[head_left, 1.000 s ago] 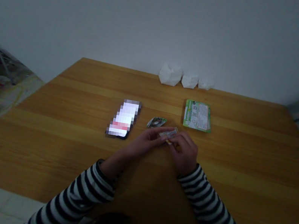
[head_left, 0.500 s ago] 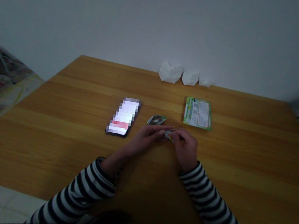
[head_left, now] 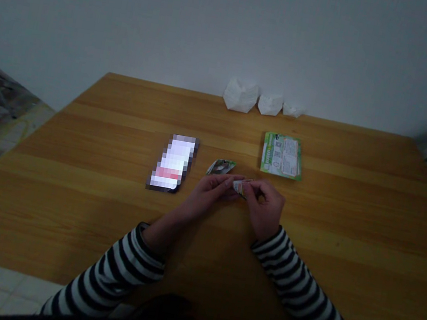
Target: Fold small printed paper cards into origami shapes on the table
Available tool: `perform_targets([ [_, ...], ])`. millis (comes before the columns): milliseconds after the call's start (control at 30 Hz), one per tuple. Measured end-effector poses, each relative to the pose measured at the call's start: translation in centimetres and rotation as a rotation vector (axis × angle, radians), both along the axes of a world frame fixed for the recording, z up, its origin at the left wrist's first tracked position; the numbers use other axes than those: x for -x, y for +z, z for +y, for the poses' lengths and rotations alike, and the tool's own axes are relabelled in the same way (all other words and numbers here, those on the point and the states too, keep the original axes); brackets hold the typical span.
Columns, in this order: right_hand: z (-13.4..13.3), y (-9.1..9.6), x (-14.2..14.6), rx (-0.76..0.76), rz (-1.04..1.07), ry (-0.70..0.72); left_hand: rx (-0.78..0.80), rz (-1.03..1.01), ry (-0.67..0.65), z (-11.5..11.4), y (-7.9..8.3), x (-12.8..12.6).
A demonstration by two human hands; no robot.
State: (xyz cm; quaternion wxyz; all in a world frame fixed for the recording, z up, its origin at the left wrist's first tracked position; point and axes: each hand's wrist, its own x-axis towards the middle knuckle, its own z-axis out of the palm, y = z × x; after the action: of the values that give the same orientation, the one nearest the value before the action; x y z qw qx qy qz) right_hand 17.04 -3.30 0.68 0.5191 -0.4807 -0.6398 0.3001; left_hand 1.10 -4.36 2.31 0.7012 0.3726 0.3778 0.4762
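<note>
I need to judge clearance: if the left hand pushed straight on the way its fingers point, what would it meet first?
The left hand pinches the small printed paper; straight on, it would probably meet the right hand, which grips the paper's other end.

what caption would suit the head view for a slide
Left hand and right hand pinch a small printed paper over a wooden table beside a phone.

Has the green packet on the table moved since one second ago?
No. The green packet keeps its place relative to the white paper lumps behind it; only the view shifted.
</note>
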Motion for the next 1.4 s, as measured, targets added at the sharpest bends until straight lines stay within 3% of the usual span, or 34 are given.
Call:
perform_targets([
  [333,0.1,-0.2,0.1,0.099,0.078,-0.034,-0.01,0.0,-0.005,-0.2,-0.2,-0.1],
  [867,0.2,-0.2,0.4,0.065,0.185,-0.096,-0.131,0.161,0.192,-0.6,0.1,-0.8],
  [967,0.3,-0.2,0.1,0.141,0.244,0.002,-0.147,0.166,0.221,-0.6,0.2,-0.7],
  [1167,0.3,0.2,-0.1,0.39,0.262,0.336,-0.241,0.296,0.238,-0.4,0.1,-0.3],
  [1400,0.2,1.1,0.3,0.528,0.377,0.381,-0.27,0.301,0.196,-0.5,-0.1,-0.4],
])
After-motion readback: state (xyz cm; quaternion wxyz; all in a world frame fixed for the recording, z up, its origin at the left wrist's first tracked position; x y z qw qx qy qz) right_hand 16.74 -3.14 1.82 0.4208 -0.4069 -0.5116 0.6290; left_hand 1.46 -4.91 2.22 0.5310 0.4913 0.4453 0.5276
